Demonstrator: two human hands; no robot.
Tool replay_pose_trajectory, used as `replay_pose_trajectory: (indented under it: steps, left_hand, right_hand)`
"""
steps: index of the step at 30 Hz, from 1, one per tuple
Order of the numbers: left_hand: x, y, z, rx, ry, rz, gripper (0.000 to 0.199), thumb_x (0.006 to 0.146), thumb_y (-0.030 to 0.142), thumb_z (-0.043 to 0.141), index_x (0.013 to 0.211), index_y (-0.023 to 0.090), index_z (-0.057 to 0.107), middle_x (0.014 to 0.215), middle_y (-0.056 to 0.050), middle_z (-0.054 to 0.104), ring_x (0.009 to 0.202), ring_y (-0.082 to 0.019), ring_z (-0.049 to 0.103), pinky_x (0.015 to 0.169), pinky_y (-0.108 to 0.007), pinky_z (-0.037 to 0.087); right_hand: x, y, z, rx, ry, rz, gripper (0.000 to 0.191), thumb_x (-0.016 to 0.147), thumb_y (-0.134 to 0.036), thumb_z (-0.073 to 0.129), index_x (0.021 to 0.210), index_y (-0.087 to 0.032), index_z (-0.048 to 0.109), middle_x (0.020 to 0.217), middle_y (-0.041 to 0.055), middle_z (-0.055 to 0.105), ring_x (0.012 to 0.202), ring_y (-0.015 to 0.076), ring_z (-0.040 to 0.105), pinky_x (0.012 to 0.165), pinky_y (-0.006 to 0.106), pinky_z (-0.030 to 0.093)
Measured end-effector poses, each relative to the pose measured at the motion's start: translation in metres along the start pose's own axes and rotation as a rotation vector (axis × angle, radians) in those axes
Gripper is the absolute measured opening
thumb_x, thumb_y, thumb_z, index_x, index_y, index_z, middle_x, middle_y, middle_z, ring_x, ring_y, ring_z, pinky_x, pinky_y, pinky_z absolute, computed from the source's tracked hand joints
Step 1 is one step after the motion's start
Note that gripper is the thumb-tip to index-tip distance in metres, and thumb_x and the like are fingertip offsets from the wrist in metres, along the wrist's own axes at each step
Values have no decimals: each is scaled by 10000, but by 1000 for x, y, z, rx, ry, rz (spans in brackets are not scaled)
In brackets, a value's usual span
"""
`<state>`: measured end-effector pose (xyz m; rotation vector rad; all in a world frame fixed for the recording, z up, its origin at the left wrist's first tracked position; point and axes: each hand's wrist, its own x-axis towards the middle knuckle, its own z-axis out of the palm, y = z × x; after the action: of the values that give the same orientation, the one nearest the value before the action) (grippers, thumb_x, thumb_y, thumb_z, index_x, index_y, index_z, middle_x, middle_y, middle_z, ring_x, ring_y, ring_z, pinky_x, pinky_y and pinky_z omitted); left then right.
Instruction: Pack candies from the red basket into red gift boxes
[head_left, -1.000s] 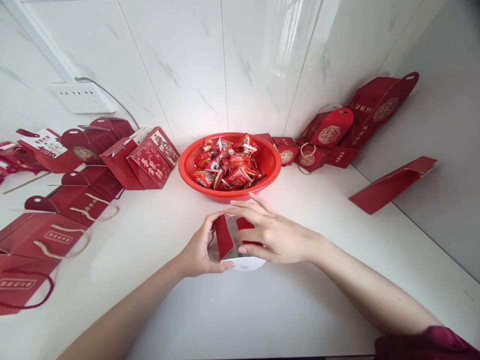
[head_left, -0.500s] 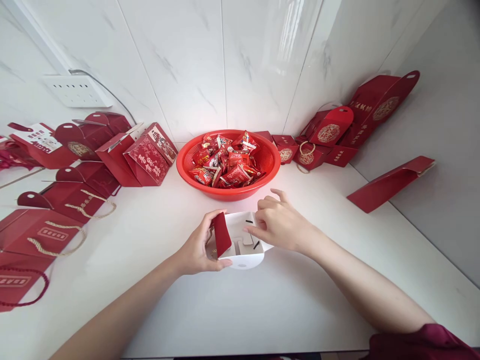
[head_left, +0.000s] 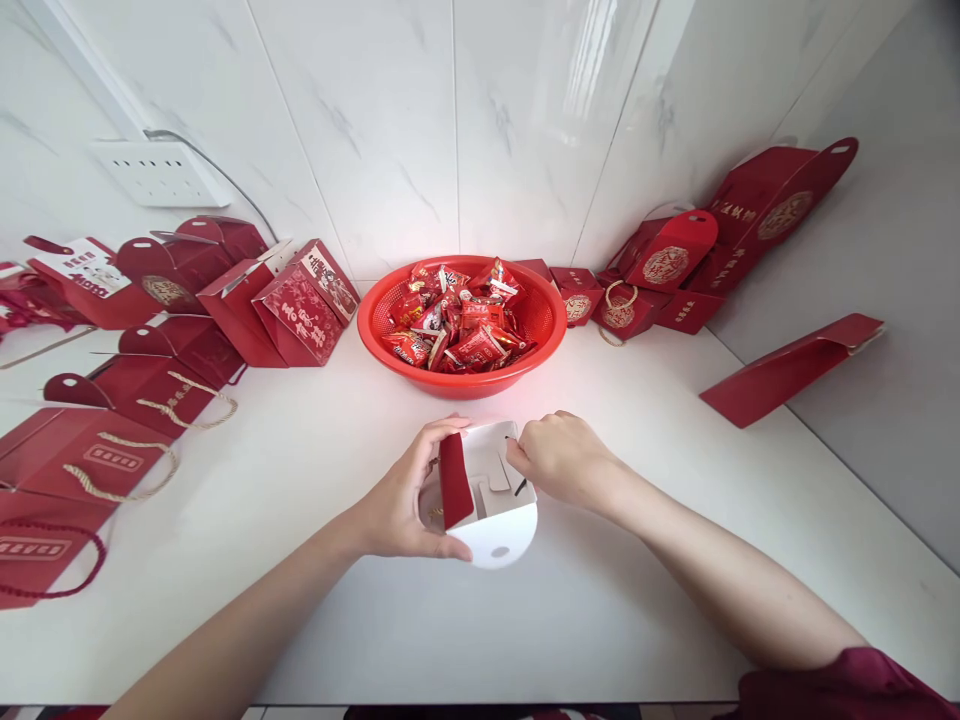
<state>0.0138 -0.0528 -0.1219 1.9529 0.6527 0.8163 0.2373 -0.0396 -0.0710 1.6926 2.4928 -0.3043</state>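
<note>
A small box point(head_left: 491, 535) is at the middle of the table, its white inner side showing, with a red flap point(head_left: 455, 482) standing at its left and a rounded white flap with a hole toward me. My left hand point(head_left: 411, 500) is wrapped round the box's left side, thumb on the near edge. My right hand point(head_left: 566, 458) is closed at the box's right edge, fingertips pinching there by a black slot; what lies between them is mostly hidden. A second dark slot shows nearer to me.
Behind the box stands a red basket point(head_left: 461, 385) of wrapped snacks. Red gift boxes point(head_left: 120, 390) with rope handles line the left side. More red boxes point(head_left: 667, 260) are at the back right, and a red folded piece point(head_left: 791, 370) leans against the right panel.
My right fingers have gone from spread to closed at the box's right edge. The box's rounded near flap shows more and hangs lower. The view has shifted slightly.
</note>
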Motion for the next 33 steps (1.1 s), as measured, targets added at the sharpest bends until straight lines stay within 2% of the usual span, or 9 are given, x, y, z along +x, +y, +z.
replay_pose_trajectory:
  steps: [4,8,10,12,17,19,22,28,33]
  left_hand:
    - [-1,11,-3,161,159,212,672,783,737,558,1190,205,496,1445,-176,426,1449,-399,214,1163,-641,157]
    - [-4,24,-9,355,300,364,263,927,410,496,788,197,564,1074,-118,612,1167,-312,511,1053,-554,353]
    - [-4,28,-10,518,348,372,203,876,219,539,676,187,539,863,-73,578,904,-230,545,863,-425,443]
    - [-4,29,-11,659,357,359,175,816,145,575,652,182,524,737,-34,534,736,-180,485,722,-354,399]
    - [-3,19,-20,810,287,229,134,815,171,592,704,182,517,619,22,515,619,-143,440,707,-352,331]
    - [-4,12,-25,786,257,166,19,841,190,597,855,188,584,612,46,492,585,-127,443,732,-347,351]
    - [-6,4,-30,651,136,69,214,905,207,557,1116,217,597,664,51,544,611,-120,508,786,-325,406]
    - [-7,-4,-25,305,-17,-157,115,942,323,516,958,210,523,731,19,601,647,-137,609,655,-268,468]
    - [-4,-3,-21,143,-13,-229,178,936,379,518,918,208,470,728,16,580,602,-135,622,574,-254,474]
  right_hand:
    - [-1,0,0,46,-45,55,509,949,-251,360,512,-197,616,565,80,672,582,208,637,724,333,441]
    - [-1,-1,2,68,-57,69,514,945,-260,351,499,-194,600,545,70,654,544,193,603,695,323,428]
    - [-2,-2,2,88,-61,71,526,948,-271,350,483,-196,585,523,61,637,508,177,570,664,311,414]
    - [-2,-2,2,103,-63,75,533,947,-282,353,466,-199,568,499,54,620,475,165,535,637,304,398]
    - [0,-2,3,137,-56,83,532,942,-290,369,437,-201,508,518,45,634,461,147,502,608,297,366]
    - [1,-1,4,152,-51,91,532,943,-298,371,436,-202,501,539,44,646,470,148,505,598,296,357]
    - [4,1,6,186,-44,103,539,947,-320,368,442,-208,518,542,44,643,479,157,508,578,296,347]
    - [7,3,10,245,-11,89,550,959,-334,374,430,-201,442,564,45,648,481,148,496,549,288,333]
    - [8,2,11,268,-3,52,567,983,-341,364,436,-200,413,553,34,635,494,144,497,557,286,345]
